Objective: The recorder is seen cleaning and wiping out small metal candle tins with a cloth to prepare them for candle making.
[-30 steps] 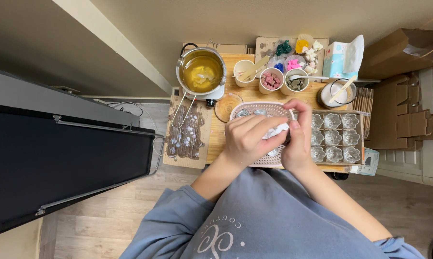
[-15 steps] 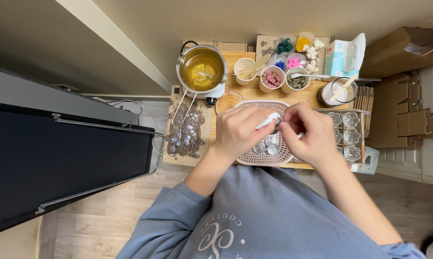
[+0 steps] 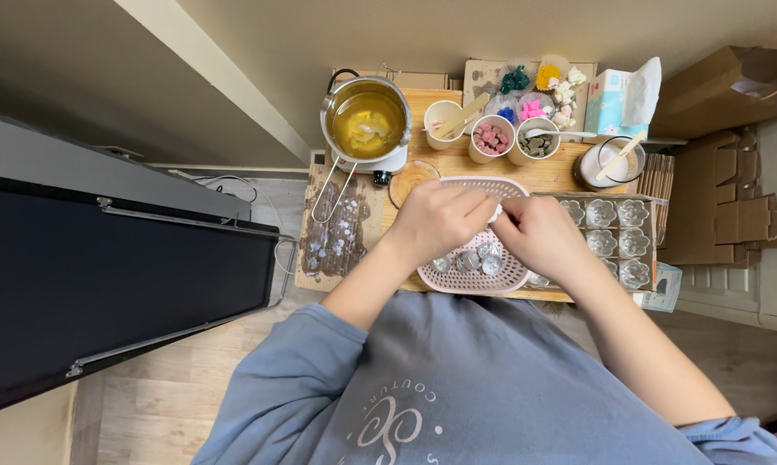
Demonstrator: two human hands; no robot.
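Left hand (image 3: pixel 436 222) and right hand (image 3: pixel 539 234) met over a pink basket (image 3: pixel 475 277) on the wooden table (image 3: pixel 552 176), both grips pinched shut on a small white piece (image 3: pixel 495 212), silver cups (image 3: pixel 470 261) lay in the basket, pot of yellow liquid (image 3: pixel 367 120) stood beyond.

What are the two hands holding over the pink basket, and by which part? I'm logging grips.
The left hand and right hand pinch a small white thing between their fingertips above the pink basket; what it is cannot be told.
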